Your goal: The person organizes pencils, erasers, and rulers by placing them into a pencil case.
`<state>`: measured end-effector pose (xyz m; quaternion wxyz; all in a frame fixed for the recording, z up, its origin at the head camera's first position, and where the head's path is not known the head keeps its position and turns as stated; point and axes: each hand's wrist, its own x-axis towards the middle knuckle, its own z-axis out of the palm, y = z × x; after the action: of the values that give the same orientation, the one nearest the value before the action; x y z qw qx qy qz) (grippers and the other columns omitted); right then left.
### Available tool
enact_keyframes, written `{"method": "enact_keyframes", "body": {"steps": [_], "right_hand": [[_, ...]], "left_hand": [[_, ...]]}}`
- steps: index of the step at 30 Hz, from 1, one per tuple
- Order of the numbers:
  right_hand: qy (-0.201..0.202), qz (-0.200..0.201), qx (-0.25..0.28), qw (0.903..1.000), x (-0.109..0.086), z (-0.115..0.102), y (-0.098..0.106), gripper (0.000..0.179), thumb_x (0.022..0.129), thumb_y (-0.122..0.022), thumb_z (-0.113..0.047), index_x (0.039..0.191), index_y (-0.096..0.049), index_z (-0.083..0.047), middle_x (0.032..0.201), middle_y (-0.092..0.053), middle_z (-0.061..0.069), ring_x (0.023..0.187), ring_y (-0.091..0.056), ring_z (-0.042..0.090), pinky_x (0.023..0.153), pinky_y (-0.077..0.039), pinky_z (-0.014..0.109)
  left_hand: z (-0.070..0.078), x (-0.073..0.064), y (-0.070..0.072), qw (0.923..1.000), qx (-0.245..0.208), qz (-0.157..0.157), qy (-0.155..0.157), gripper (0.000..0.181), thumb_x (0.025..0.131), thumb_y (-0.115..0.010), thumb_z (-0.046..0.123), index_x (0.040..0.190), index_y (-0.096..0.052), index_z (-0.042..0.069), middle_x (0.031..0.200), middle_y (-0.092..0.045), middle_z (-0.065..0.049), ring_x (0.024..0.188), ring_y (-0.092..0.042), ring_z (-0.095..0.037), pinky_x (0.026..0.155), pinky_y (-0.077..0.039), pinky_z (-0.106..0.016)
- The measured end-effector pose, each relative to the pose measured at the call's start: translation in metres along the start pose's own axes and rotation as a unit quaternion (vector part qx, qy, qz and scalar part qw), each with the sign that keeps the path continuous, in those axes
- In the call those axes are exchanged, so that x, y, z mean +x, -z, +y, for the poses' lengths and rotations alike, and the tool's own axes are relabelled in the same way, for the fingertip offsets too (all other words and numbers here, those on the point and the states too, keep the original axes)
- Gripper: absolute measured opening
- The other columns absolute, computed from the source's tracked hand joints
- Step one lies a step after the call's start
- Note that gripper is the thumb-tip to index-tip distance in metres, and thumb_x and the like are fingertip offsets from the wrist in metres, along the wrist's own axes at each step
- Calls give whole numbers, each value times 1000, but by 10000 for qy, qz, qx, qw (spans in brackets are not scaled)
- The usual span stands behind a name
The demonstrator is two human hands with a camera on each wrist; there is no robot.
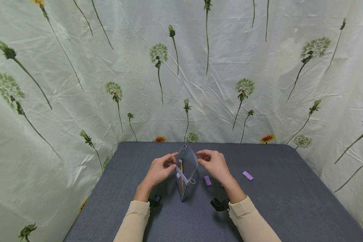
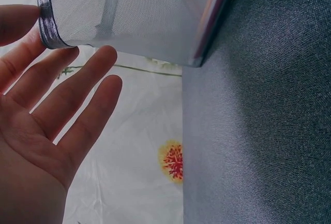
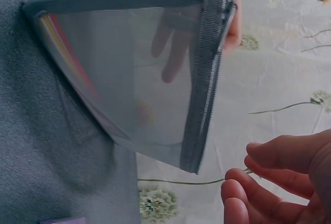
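A grey see-through mesh zipper pouch (image 1: pixel 190 161) stands on the table with its mouth spread wide. Thumb and index finger of my left hand (image 1: pixel 159 170) pinch its zipper edge (image 2: pixel 45 12), while the other fingers extend below it. Inside lie slim pencil-like sticks (image 1: pixel 180 164), yellow and red, seen through the mesh in the right wrist view. My right hand (image 1: pixel 216 166) hovers just right of the mouth. In the right wrist view its loosely bent fingers (image 3: pixel 243 182) are apart from the pouch and hold nothing. A zipper pull ring (image 1: pixel 192 181) hangs at the near end.
Right of the pouch lies a small purple block (image 1: pixel 207 180), with a second purple block (image 1: pixel 247 175) farther right. Something small is partly hidden beneath the right wrist. A dark grey cloth covers the table (image 1: pixel 275 208); a flowered curtain (image 1: pixel 133 67) hangs behind it.
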<state>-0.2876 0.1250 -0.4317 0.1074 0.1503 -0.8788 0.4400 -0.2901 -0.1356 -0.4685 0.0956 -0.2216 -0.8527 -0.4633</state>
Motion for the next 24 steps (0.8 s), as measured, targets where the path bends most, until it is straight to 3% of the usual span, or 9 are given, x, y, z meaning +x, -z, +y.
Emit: {"method": "enact_keyframes", "body": {"steps": [8,14,24], "right_hand": [[-101,-83,-92,9999,-5,2,17,28,91,-76,-16,118,-74,-22,96,-71,-4,81,-68,16,65,-55,34],[-177,-335,-251,9990,-8,10,25,29,91,-76,-15,119,-74,-21,98,-71,-2,80,-68,18,62,-53,34],[-73,-509,-1021,9934,-6,38,43,29,90,-76,-12,118,-74,-15,97,-73,2,81,-69,18,61,-54,33]], "left_hand": [[0,3,-8,10000,-8,-5,83,4,98,-67,19,96,-65,16,142,-58,8,110,-68,-17,90,-56,-40],[0,1,-5,9998,-15,40,171,7,98,-67,19,94,-64,24,141,-59,8,107,-68,-15,88,-57,-39],[-2,1,0,9998,-114,118,84,6,99,-66,18,96,-66,14,141,-60,3,110,-68,-17,86,-57,-39]]}}
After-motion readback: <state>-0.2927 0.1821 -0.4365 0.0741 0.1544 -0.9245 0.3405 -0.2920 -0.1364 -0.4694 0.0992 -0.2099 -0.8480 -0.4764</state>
